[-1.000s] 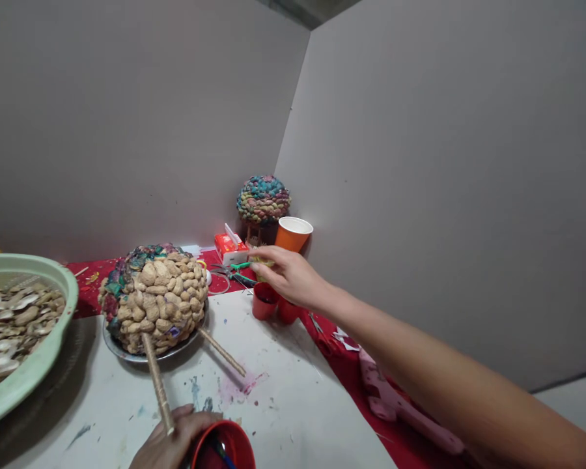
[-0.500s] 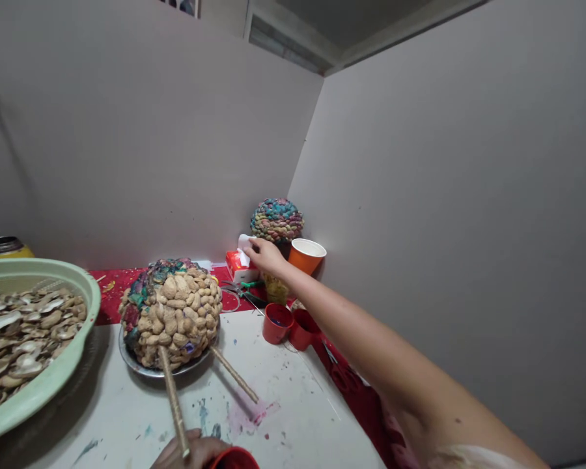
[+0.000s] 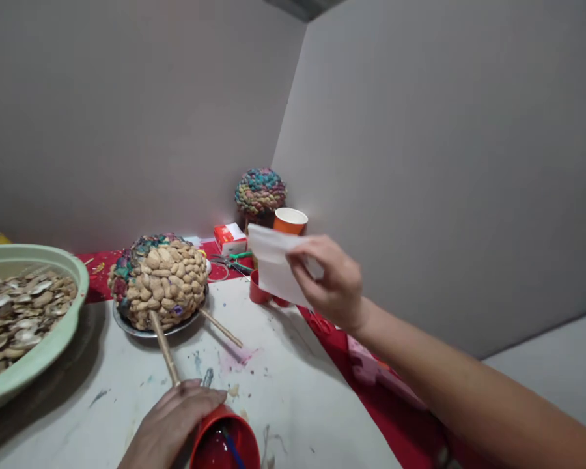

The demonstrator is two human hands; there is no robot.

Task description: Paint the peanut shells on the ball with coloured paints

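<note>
Head view: right hand [image 3: 334, 286], raised above the bench [image 3: 297, 410], thumb and fingers pinched together on one white tissue [image 3: 276, 264]; the sheet is held by its edge, probably so that it hangs open and uncrumpled, out to the left of those fingers. Left hand [image 3: 170, 420], laid low on the bench, fingers lying against a red cup [image 3: 251, 430]; perhaps there to steady it, though whether they truly grip it cannot be told. Gold stick [image 3: 163, 345], its near end meeting the left-hand fingers; second gold stick [image 3: 222, 327], above and to the right of them, apart. Both run to a peanut-covered ball [image 3: 168, 277], beyond the left-hand fingers, partly coloured, seated in a metal dish [image 3: 149, 334], presumably to stop it rolling. Containers: the red cup beside the left-hand fingers, tipped towards the viewer, with dark red liquid and a blue-handled tool [image 3: 232, 446] inside; further red cup [image 3: 256, 293], beyond the right-hand fingers, partly behind the tissue, contents hidden; orange paper cup [image 3: 289, 225], just past the right-hand fingers, white-lined, bottom unseen; green basin [image 3: 81, 280], well left of the left-hand fingers, holding loose shells [image 3: 24, 312].
</note>
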